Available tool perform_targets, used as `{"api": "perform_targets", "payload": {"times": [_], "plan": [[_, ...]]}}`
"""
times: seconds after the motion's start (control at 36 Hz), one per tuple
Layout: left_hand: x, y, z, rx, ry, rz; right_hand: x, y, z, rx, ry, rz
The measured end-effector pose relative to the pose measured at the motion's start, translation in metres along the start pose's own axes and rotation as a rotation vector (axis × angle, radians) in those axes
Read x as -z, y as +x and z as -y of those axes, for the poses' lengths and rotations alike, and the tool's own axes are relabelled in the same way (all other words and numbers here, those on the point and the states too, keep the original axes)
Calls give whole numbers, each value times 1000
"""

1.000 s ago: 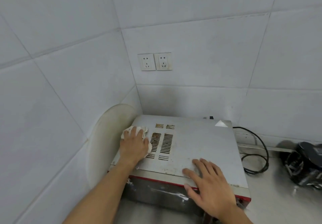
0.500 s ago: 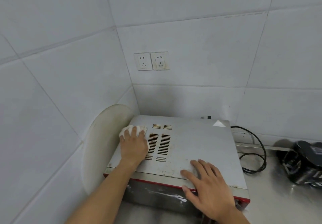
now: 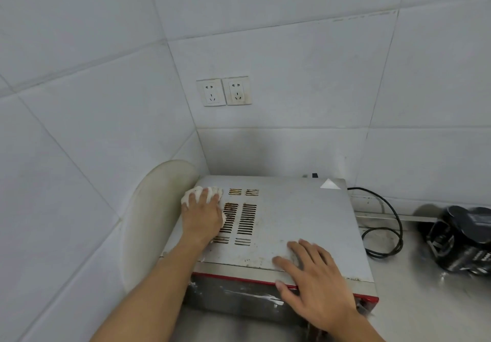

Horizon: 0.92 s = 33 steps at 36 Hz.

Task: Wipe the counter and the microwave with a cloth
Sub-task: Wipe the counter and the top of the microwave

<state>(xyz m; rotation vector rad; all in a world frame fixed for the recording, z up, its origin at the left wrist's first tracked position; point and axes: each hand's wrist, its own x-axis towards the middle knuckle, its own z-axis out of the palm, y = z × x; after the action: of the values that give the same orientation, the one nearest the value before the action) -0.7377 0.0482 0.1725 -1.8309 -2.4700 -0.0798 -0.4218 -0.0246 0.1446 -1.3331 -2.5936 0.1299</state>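
Our left hand (image 3: pixel 203 215) lies palm-down on a bunched white cloth (image 3: pixel 191 195), its fingers curled over the wad and pressing it into the far left corner of the microwave (image 3: pixel 297 216), just beside the rusty vent slots (image 3: pixel 241 222). Our right hand (image 3: pixel 316 280) is spread flat on the near right part of the same lid, with the thumb hooked over the red-trimmed front edge to brace the box. Over the last second very little has shifted: the cloth hand has stayed on the same patch beside the vents, nudging only slightly, and the bracing hand has not moved. We take this as scrubbing one stubborn spot rather than sweeping, so most of the lid, speckled with brown marks toward the front, looks still unwiped. The steel tabletop (image 3: pixel 414 304) to the right also seems to be waiting its turn. A pale round board (image 3: pixel 156 208) leans against the tiled wall, touching the microwave's left side, close to the cloth. A black cord (image 3: pixel 388 208) loops behind on the right, near a black appliance (image 3: pixel 465 243), and two wall sockets (image 3: pixel 224 91) sit above.
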Motion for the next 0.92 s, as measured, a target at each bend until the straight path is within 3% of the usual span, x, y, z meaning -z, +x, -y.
{"api": "perform_targets", "payload": {"times": [0.33,0.5,0.75,0.92], "plan": [[-16,-19,17,-141,-27,-75,1,-1,1,2,4,0],[-9,3,8,-79,-63,4,4,-2,0,12,-9,2],[-5,-32,5,-85,-56,-39,1,-3,0,14,11,1],[-5,-6,2,-49,-98,14,0,-2,0,15,9,-2]]}}
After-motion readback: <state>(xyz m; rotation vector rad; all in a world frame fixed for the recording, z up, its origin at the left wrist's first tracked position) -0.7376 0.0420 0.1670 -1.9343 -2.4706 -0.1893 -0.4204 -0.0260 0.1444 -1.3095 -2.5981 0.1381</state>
